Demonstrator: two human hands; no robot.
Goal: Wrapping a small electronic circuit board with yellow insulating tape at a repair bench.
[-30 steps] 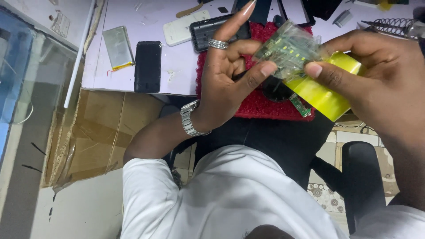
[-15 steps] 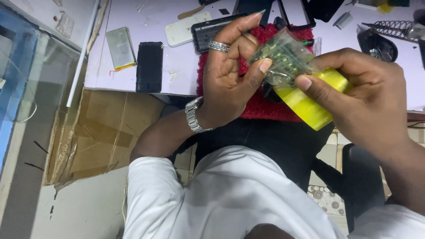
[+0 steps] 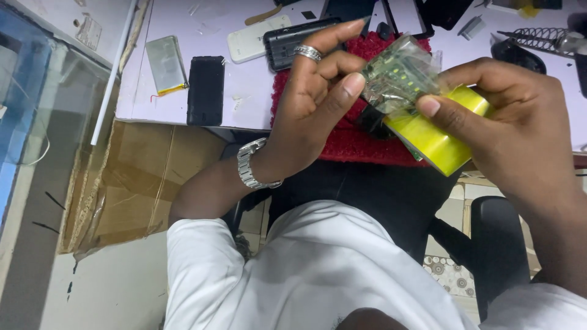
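Both my hands hold a green circuit board (image 3: 400, 76) wrapped in clear plastic, backed by a yellow piece (image 3: 437, 137). My left hand (image 3: 312, 104), with a silver ring and a metal wristwatch (image 3: 249, 165), pinches the wrapped board's left edge between thumb and fingers. My right hand (image 3: 507, 128) grips the yellow part from the right, its thumb pressed on the front. The board is raised above a red cloth mat (image 3: 351, 143) at the desk's front edge.
On the white desk (image 3: 244, 91) lie a black phone (image 3: 205, 90), a silver battery (image 3: 165, 64), a white phone (image 3: 257, 40), a black handset (image 3: 290, 43) and a coiled metal stand (image 3: 538, 40). Flattened cardboard (image 3: 134, 183) lies below the desk. A black chair arm (image 3: 498, 250) is at right.
Both hands have shifted slightly with the wrapped board. My left thumb now presses closer against the plastic's edge, and the right thumb has slid along the yellow part.
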